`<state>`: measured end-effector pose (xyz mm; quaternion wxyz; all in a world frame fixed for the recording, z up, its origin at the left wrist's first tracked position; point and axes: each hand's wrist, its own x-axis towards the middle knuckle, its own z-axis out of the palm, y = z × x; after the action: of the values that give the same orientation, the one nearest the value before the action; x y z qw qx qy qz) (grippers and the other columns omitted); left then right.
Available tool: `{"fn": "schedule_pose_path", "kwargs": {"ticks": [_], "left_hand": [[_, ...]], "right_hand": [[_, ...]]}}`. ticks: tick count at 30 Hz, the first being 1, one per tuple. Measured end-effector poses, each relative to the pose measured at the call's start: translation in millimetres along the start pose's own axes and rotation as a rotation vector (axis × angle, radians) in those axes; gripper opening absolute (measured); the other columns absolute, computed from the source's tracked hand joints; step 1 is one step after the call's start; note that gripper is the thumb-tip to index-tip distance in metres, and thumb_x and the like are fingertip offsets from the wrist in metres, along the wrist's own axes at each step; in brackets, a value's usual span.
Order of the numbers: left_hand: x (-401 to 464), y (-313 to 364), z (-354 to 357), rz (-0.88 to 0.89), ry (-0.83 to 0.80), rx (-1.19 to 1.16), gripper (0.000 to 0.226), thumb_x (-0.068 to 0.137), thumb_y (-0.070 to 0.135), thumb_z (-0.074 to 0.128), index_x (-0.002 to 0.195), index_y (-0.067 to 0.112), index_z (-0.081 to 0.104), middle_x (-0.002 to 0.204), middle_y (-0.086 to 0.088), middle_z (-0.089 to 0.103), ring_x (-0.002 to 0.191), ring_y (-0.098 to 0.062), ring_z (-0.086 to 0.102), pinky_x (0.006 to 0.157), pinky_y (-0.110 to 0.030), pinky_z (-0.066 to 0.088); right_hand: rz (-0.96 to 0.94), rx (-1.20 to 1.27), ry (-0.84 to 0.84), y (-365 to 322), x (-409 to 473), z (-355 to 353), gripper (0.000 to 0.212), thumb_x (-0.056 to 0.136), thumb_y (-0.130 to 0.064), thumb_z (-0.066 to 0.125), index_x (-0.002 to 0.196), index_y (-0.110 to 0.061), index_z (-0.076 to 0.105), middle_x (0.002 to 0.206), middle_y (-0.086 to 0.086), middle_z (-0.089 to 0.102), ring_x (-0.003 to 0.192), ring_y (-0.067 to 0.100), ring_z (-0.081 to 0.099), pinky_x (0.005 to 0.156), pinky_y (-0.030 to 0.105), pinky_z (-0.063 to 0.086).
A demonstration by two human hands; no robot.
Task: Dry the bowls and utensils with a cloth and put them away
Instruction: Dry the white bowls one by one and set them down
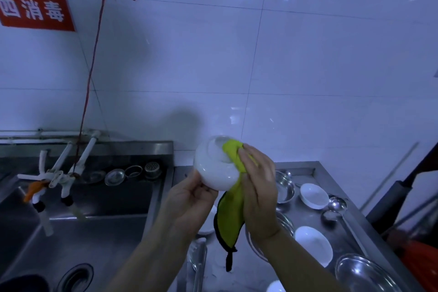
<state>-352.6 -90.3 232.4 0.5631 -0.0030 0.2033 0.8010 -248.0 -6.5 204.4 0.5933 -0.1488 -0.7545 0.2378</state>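
A white bowl [214,166] is held up in front of the wall with its base turned away from me. My left hand [189,199] grips it from below at the rim. My right hand [259,185] holds a yellow-green cloth [233,211] with black trim and presses it onto the bowl's base. The cloth's tail hangs down between my forearms. On the steel counter [317,170] lie two white bowls [312,195] [312,245], steel bowls [284,187] [365,272] and a steel ladle [337,206].
A steel sink [71,232] with taps [64,180] fills the left, its drain [75,277] near the bottom edge. Strainers and small steel dishes [115,176] sit on the sink's back ledge. Another ladle [199,261] lies below my hands. Dark handles [398,197] lean at the right.
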Motion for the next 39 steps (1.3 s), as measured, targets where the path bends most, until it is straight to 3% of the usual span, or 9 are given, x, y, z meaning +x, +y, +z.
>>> {"fn": "schedule_pose_path", "kwargs": {"ticks": [4, 9, 13, 17, 20, 25, 28, 33, 39], "left_hand": [[3, 3, -7, 0.050, -0.011, 0.158, 0.034, 0.097, 0.008, 0.036, 0.127, -0.001, 0.052, 0.125, -0.015, 0.060, 0.118, -0.023, 0.055, 0.099, -0.036, 0.045], [6, 4, -7, 0.118, -0.135, 0.482, 0.030, 0.094, 0.000, 0.031, 0.101, 0.001, 0.060, 0.088, -0.007, 0.073, 0.080, -0.014, 0.069, 0.071, -0.023, 0.057], [11, -10, -8, 0.169, -0.200, 0.724, 0.026, 0.091, -0.006, 0.036, 0.103, -0.005, 0.059, 0.095, -0.017, 0.067, 0.090, -0.026, 0.061, 0.082, -0.035, 0.048], [22, -32, -13, 0.250, -0.251, 0.913, 0.024, 0.087, -0.007, 0.046, 0.105, -0.005, 0.061, 0.093, -0.014, 0.066, 0.083, -0.018, 0.061, 0.071, -0.022, 0.049], [31, -46, -21, 0.217, -0.295, 1.000, 0.025, 0.085, -0.002, 0.048, 0.106, -0.006, 0.061, 0.095, -0.014, 0.066, 0.081, -0.013, 0.061, 0.067, -0.016, 0.049], [43, -84, -42, 0.030, -0.327, 1.103, 0.034, 0.077, 0.012, 0.051, 0.105, -0.002, 0.064, 0.101, -0.022, 0.067, 0.092, -0.026, 0.060, 0.083, -0.039, 0.047], [45, -107, -55, -0.021, -0.412, 1.184, 0.021, 0.081, 0.009, 0.053, 0.089, 0.016, 0.070, 0.083, 0.002, 0.070, 0.078, -0.009, 0.059, 0.072, -0.021, 0.047], [48, -149, -85, -0.135, -0.590, 1.569, 0.019, 0.082, 0.010, 0.050, 0.090, 0.005, 0.067, 0.081, -0.006, 0.064, 0.074, -0.014, 0.054, 0.072, -0.029, 0.043], [42, -190, -139, 0.083, -0.834, 2.161, 0.031, 0.094, 0.016, 0.045, 0.121, 0.021, 0.060, 0.119, -0.001, 0.063, 0.111, -0.020, 0.055, 0.089, -0.022, 0.036]], "right_hand": [[0.336, 0.323, -0.012, 1, 13, -10, 0.043, 0.094, 0.001, 0.039, 0.120, -0.026, 0.059, 0.129, -0.004, 0.055, 0.125, 0.012, 0.048, 0.105, 0.021, 0.036], [0.521, 0.384, -0.125, 9, 37, -25, 0.046, 0.094, 0.005, 0.042, 0.110, -0.029, 0.067, 0.116, -0.011, 0.064, 0.112, 0.004, 0.057, 0.093, 0.013, 0.041], [0.321, 0.142, -0.307, 10, 46, -31, 0.040, 0.087, -0.003, 0.042, 0.112, -0.021, 0.068, 0.115, -0.007, 0.062, 0.113, 0.012, 0.055, 0.097, 0.023, 0.042], [0.043, -0.164, -0.424, 14, 41, -37, 0.040, 0.082, 0.001, 0.046, 0.110, -0.012, 0.071, 0.113, 0.001, 0.065, 0.106, 0.025, 0.056, 0.092, 0.039, 0.046], [0.158, -0.138, -0.428, 28, 30, -55, 0.039, 0.084, -0.001, 0.043, 0.110, -0.011, 0.070, 0.109, 0.001, 0.063, 0.104, 0.020, 0.054, 0.094, 0.025, 0.040], [0.500, -0.235, -0.432, 66, -8, -100, 0.033, 0.091, 0.003, 0.045, 0.111, -0.008, 0.069, 0.109, 0.013, 0.063, 0.105, 0.025, 0.058, 0.093, 0.019, 0.039], [0.671, -0.392, -0.438, 84, -42, -140, 0.035, 0.091, 0.007, 0.045, 0.116, -0.006, 0.066, 0.110, 0.019, 0.062, 0.107, 0.031, 0.057, 0.093, 0.029, 0.040], [0.802, -0.564, -0.237, 85, -97, -191, 0.031, 0.090, 0.007, 0.048, 0.112, -0.004, 0.067, 0.107, 0.017, 0.064, 0.103, 0.030, 0.058, 0.091, 0.031, 0.042], [0.903, -0.563, -0.014, 73, -139, -223, 0.032, 0.088, 0.008, 0.047, 0.105, -0.008, 0.069, 0.107, 0.005, 0.066, 0.105, 0.019, 0.059, 0.092, 0.022, 0.041]]}}
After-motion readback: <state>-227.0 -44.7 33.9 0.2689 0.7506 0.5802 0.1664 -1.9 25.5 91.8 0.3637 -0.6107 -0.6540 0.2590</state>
